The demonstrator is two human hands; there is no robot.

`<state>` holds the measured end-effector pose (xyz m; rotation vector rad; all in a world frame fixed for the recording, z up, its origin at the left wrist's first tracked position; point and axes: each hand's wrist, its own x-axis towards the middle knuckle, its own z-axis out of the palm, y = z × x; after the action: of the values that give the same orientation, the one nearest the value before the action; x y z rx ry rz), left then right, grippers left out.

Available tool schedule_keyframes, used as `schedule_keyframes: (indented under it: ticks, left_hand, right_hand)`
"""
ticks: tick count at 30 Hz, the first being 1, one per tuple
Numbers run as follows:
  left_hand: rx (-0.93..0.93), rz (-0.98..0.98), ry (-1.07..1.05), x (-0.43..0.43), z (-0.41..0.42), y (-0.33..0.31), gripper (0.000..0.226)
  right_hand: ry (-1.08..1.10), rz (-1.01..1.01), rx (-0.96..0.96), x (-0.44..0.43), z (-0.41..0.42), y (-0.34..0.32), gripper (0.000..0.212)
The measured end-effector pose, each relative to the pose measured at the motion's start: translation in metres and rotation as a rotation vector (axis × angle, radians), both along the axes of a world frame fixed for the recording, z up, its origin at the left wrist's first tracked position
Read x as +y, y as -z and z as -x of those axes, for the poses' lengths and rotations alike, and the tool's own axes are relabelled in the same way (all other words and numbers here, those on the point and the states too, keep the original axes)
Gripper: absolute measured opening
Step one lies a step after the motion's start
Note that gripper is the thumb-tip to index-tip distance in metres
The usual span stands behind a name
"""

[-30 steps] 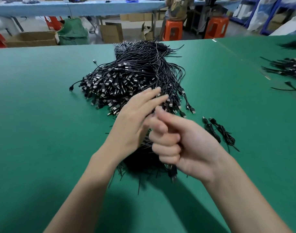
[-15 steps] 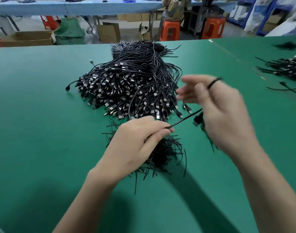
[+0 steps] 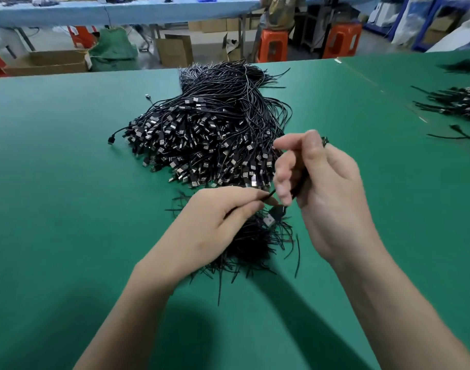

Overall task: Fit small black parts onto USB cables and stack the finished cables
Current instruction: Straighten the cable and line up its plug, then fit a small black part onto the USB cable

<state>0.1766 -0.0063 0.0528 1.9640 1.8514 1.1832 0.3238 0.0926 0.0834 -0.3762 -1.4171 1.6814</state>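
A big heap of black USB cables (image 3: pixel 215 129) lies mid-table, plugs facing me. Nearer to me sits a smaller pile of thin black parts (image 3: pixel 255 244), half hidden under my hands. My left hand (image 3: pixel 215 222) pinches a thin black strip between thumb and forefinger, just above that pile. My right hand (image 3: pixel 324 188) is beside it, fingers curled round a black USB cable (image 3: pixel 299 182); its silver plug (image 3: pixel 271 218) hangs below my fingers, and the cable's other end sticks out behind my forefinger.
The green table (image 3: pixel 68 182) stretches wide on the left. More black cables (image 3: pixel 457 102) lie at the far right. Beyond the far edge stand orange stools (image 3: pixel 340 41), cardboard boxes (image 3: pixel 44 62) and a seated person (image 3: pixel 279 12).
My right hand has come back toward my left hand and lowered, bringing the cable with it; the plug now hangs close to my left fingertips. The left hand has barely moved.
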Motion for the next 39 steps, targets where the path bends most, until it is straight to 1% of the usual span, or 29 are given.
schedule_keyframes:
  ticks: [2, 3, 5, 6, 7, 8, 9, 11, 12, 13, 14, 15, 17, 18, 19, 21, 23, 24, 25, 26, 27, 28, 29, 30, 32, 33, 34, 36, 39]
  left_hand:
    - [0.067, -0.042, -0.013, -0.002, -0.003, -0.007, 0.022]
    - [0.093, -0.064, -0.013, -0.003, -0.004, -0.013, 0.022]
    - [0.153, -0.111, -0.025, -0.004, -0.002, -0.025, 0.021]
    - [0.173, -0.144, -0.044, -0.004, 0.000, -0.030, 0.020]
    - [0.176, -0.176, -0.066, -0.003, 0.004, -0.035, 0.019]
    - [0.158, -0.199, -0.080, -0.001, 0.008, -0.038, 0.019]
    - [0.123, -0.214, -0.084, 0.001, 0.011, -0.039, 0.020]
    - [0.022, -0.226, -0.074, 0.005, 0.014, -0.037, 0.020]
    - [-0.043, -0.219, -0.064, 0.007, 0.013, -0.033, 0.017]
    - [-0.092, -0.218, -0.057, 0.009, 0.011, -0.028, 0.013]
    - [-0.125, -0.215, -0.052, 0.009, 0.007, -0.022, 0.011]
    - [-0.155, -0.197, -0.043, 0.010, 0.001, -0.015, 0.018]
    - [-0.220, -0.094, -0.009, 0.008, -0.012, -0.002, 0.038]
    - [-0.217, -0.038, 0.008, 0.007, -0.016, 0.003, 0.039]
    - [-0.190, -0.007, 0.013, 0.005, -0.019, 0.008, 0.033]
    - [-0.105, -0.007, -0.012, 0.001, -0.020, 0.012, 0.023]
    - [-0.023, 0.002, -0.041, -0.002, -0.017, 0.007, 0.023]
    - [0.030, 0.003, -0.065, -0.004, -0.013, 0.002, 0.024]
    - [0.089, -0.005, -0.099, -0.007, -0.010, -0.005, 0.025]
    - [0.138, -0.016, -0.137, -0.010, -0.006, -0.012, 0.026]
    - [0.152, -0.028, -0.166, -0.013, -0.001, -0.018, 0.026]
    - [0.138, -0.040, -0.188, -0.016, 0.004, -0.024, 0.025]
    - [0.096, -0.058, -0.203, -0.018, 0.008, -0.028, 0.023]
    - [0.012, -0.085, -0.208, -0.019, 0.011, -0.030, 0.020]
    - [-0.229, -0.125, -0.192, -0.017, 0.014, -0.029, 0.016]
    - [-0.326, -0.127, -0.182, -0.015, 0.012, -0.027, 0.014]
    - [-0.369, -0.124, -0.176, -0.013, 0.010, -0.024, 0.012]
    - [-0.388, -0.095, -0.136, -0.012, 0.004, -0.016, 0.011]
    - [-0.540, -0.028, 0.018, -0.015, -0.001, -0.004, 0.031]
  right_hand:
    - [0.175, -0.212, -0.081, 0.003, 0.000, 0.003, 0.034]
    - [0.268, -0.363, -0.153, 0.004, 0.000, 0.006, 0.031]
    - [0.383, -0.675, -0.379, 0.001, -0.001, 0.011, 0.031]
    - [0.363, -0.753, -0.496, -0.001, 0.000, 0.013, 0.036]
    - [0.295, -0.729, -0.587, -0.002, 0.001, 0.016, 0.046]
    - [0.173, -0.619, -0.633, -0.005, 0.001, 0.017, 0.057]
    - [0.002, -0.442, -0.625, -0.007, 0.001, 0.016, 0.067]
    - [-0.399, -0.034, -0.486, -0.013, -0.001, 0.013, 0.076]
    - [-0.552, 0.127, -0.363, -0.015, -0.003, 0.012, 0.071]
    - [-0.639, 0.226, -0.230, -0.015, -0.004, 0.011, 0.060]
    - [-0.660, 0.264, -0.113, -0.015, -0.005, 0.010, 0.049]
    - [-0.633, 0.264, -0.018, -0.014, -0.005, 0.009, 0.041]
    - [-0.493, 0.228, 0.098, -0.010, -0.004, 0.004, 0.034]
    - [-0.395, 0.178, 0.116, -0.008, -0.003, 0.002, 0.032]
    - [-0.286, 0.090, 0.100, -0.006, -0.003, 0.000, 0.032]
    - [-0.063, -0.172, -0.038, -0.003, -0.004, 0.000, 0.031]
    - [0.155, -0.504, -0.284, -0.001, -0.006, 0.004, 0.026]
    - [0.244, -0.672, -0.448, -0.001, -0.006, 0.007, 0.026]
    - [0.289, -0.819, -0.633, -0.001, -0.006, 0.010, 0.030]
    - [0.284, -0.914, -0.809, -0.002, -0.006, 0.013, 0.038]
    - [0.240, -0.933, -0.926, -0.002, -0.006, 0.017, 0.046]
    - [0.163, -0.872, -0.964, -0.003, -0.005, 0.020, 0.053]
    - [0.053, -0.722, -0.917, -0.005, -0.005, 0.022, 0.060]
    - [-0.092, -0.514, -0.817, -0.007, -0.005, 0.025, 0.064]
    - [-0.406, -0.149, -0.622, -0.011, -0.008, 0.028, 0.058]
    - [-0.519, -0.052, -0.549, -0.012, -0.009, 0.029, 0.050]
    - [-0.590, -0.005, -0.487, -0.015, -0.010, 0.030, 0.041]
    - [-0.595, 0.039, -0.397, -0.018, -0.010, 0.029, 0.033]
    - [-0.490, 0.116, -0.335, -0.016, -0.011, 0.028, 0.035]
